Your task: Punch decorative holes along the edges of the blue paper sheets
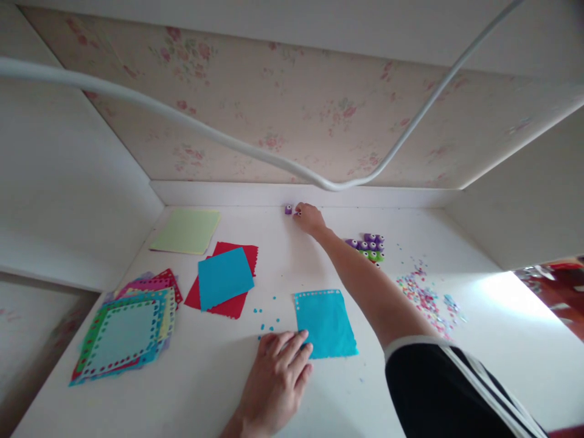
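Note:
My right hand reaches to the back of the white table, its fingers closed round a small purple paper punch, mostly hidden by them. Just left of it stands another purple punch. My left hand lies flat near the front, fingers stretched out, the tips at the lower left corner of a blue paper sheet. That sheet has a row of punched holes along its top edge. Small blue paper bits lie scattered to its left.
Purple and green punches stand grouped beyond my right forearm. Colourful confetti spreads at the right. On the left are a stack of punched sheets, a blue sheet over red paper, and pale green paper. A white cable hangs overhead.

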`<state>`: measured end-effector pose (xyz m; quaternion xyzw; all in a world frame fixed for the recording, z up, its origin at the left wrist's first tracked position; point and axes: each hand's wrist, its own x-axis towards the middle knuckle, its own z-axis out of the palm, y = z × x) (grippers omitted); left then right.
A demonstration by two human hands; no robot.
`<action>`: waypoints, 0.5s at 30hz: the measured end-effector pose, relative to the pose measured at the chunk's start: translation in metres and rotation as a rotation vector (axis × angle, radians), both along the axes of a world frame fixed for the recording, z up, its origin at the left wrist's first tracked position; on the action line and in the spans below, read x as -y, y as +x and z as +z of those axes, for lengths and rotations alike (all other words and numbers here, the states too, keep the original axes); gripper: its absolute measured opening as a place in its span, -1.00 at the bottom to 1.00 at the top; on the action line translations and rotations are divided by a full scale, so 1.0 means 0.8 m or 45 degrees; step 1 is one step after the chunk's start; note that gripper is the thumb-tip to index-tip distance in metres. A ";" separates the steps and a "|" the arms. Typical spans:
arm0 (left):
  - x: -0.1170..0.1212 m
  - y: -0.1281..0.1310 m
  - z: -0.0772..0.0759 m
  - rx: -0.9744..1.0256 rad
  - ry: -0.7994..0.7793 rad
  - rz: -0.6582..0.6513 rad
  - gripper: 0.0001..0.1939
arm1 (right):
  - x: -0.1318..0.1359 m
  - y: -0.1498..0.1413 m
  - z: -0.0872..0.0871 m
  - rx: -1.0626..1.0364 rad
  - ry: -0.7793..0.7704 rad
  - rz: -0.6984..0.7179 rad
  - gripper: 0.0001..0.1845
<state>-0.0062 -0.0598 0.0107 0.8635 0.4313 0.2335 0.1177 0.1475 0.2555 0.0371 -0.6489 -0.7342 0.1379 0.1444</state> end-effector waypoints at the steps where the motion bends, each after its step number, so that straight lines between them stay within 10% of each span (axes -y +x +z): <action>1: 0.000 0.000 -0.001 0.003 -0.004 0.001 -0.73 | 0.011 0.002 0.004 -0.025 0.009 0.027 -0.79; 10: 0.009 0.000 -0.016 0.119 0.063 0.014 -0.75 | 0.222 0.006 0.020 -0.378 -0.106 0.677 -0.75; 15: 0.008 -0.007 -0.014 0.250 -0.002 0.138 -0.77 | 0.284 0.008 0.002 -0.315 -0.159 0.761 -0.67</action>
